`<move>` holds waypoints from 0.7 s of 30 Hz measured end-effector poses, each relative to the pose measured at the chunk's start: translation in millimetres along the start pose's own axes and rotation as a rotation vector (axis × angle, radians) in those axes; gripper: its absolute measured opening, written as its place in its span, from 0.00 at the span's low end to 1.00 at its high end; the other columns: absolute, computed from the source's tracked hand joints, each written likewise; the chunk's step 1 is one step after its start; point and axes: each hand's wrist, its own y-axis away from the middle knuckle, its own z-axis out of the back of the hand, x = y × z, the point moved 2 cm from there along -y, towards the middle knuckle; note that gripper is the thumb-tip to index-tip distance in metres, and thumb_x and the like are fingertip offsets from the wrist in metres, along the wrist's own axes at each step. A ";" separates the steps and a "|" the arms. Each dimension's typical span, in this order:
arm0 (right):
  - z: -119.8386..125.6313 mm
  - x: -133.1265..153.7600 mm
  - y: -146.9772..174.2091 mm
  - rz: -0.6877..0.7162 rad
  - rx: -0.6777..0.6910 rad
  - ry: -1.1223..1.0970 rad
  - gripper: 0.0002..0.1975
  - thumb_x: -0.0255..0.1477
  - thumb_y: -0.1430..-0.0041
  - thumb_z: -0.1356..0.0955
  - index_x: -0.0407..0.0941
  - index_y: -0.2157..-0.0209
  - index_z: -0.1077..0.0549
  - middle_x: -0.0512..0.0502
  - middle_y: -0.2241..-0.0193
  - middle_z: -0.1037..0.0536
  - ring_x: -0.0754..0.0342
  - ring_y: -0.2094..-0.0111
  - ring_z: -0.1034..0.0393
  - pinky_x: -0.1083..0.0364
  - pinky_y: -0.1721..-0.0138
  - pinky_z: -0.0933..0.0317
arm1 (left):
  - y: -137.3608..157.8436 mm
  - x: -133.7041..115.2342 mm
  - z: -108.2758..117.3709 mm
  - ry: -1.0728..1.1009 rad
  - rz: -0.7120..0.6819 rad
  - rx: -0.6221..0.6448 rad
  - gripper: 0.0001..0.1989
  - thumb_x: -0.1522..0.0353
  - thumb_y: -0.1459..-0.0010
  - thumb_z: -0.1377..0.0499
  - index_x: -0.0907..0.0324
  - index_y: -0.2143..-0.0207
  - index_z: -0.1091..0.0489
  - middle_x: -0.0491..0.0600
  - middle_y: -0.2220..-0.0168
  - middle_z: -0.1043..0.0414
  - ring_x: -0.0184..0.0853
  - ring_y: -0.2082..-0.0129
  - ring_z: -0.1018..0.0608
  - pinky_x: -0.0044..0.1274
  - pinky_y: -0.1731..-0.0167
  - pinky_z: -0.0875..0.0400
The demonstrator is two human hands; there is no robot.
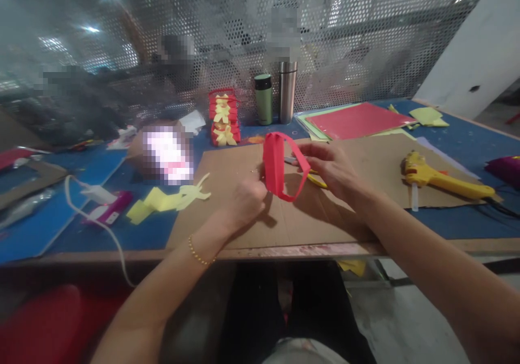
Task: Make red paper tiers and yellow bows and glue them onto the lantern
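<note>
A red paper basket (274, 166) with a thin strip handle is held up on its side over a cardboard sheet (219, 174). My left hand (248, 201) is closed at its left side, gripping its edge; the fingertips are partly hidden. On the other side, my right hand (331, 166) has its fingers closed at the strip handle. Scissors with yellow handles (317, 180) show just behind the strip, beneath my right hand; whether they lie on the cardboard or touch the fingers I cannot tell. Cut yellow paper pieces (160, 200) lie left of the cardboard.
A yellow glue gun (447, 181) rests at the right. Red paper sheets (357, 120) lie behind. Red baskets with yellow bows (224, 117), a green cup (264, 99) and a steel flask (287, 93) stand at the back. A lit phone (168, 153) and a white cable (116, 239) are left.
</note>
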 end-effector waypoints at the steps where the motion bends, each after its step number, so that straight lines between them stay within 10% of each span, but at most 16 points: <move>1: 1.0 3.1 0.3 -0.003 0.012 -0.018 0.12 0.32 0.44 0.28 0.48 0.57 0.19 0.43 0.56 0.16 0.45 0.55 0.21 0.43 0.49 0.27 | -0.6 -1.4 -0.5 0.081 0.023 0.015 0.07 0.74 0.41 0.40 0.59 0.61 0.24 0.60 0.54 0.22 0.48 0.54 0.20 0.43 0.49 0.22; 14: 2.1 22.8 5.9 0.080 0.279 0.057 0.15 0.38 0.45 0.25 0.52 0.56 0.15 0.46 0.54 0.14 0.42 0.47 0.22 0.41 0.42 0.30 | -5.6 -19.0 2.1 -0.057 -0.252 0.054 0.08 0.68 0.34 0.37 0.56 0.55 0.20 0.57 0.52 0.20 0.47 0.45 0.21 0.41 0.42 0.28; 21: -1.2 22.6 6.4 0.110 0.334 0.051 0.23 0.53 0.43 0.24 0.49 0.57 0.15 0.44 0.58 0.14 0.44 0.51 0.20 0.44 0.45 0.28 | -1.4 -19.2 7.5 -0.363 -0.208 0.065 0.13 0.71 0.32 0.44 0.60 0.54 0.20 0.55 0.67 0.21 0.39 0.67 0.22 0.30 0.63 0.28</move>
